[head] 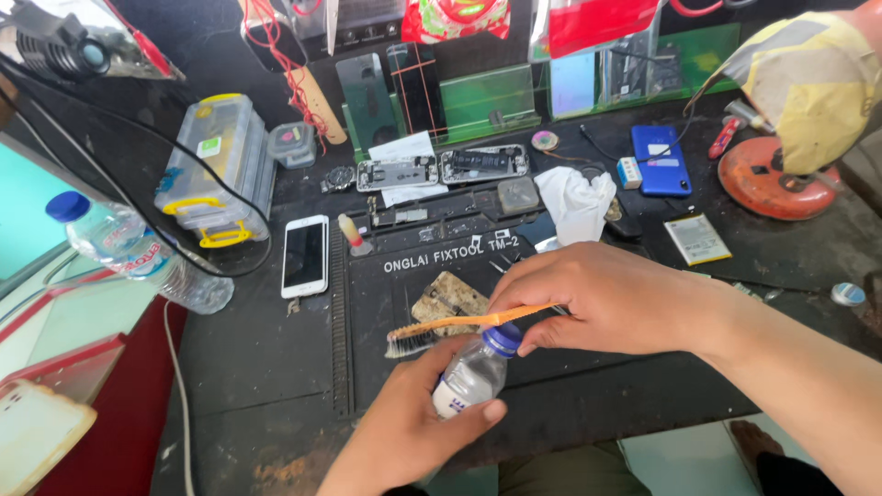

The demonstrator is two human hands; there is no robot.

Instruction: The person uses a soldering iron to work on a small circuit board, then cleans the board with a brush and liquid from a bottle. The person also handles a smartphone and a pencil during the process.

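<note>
My left hand (404, 422) grips a small clear bottle (470, 375) with a blue cap, low in the middle of the view. My right hand (597, 298) is above it, fingers on the blue cap, and it also holds an orange toothbrush (459, 326) whose worn bristles point left. Just behind the brush lies a dirty circuit board (450, 298) on the black repair mat (386, 321).
A white phone (305, 255) lies face up left of the mat. A water bottle (138, 253) and clear plastic boxes (216, 165) stand at left. Opened phones (441, 168), a crumpled tissue (574, 202), a blue phone (660, 158) and a red lamp base (776, 179) lie behind.
</note>
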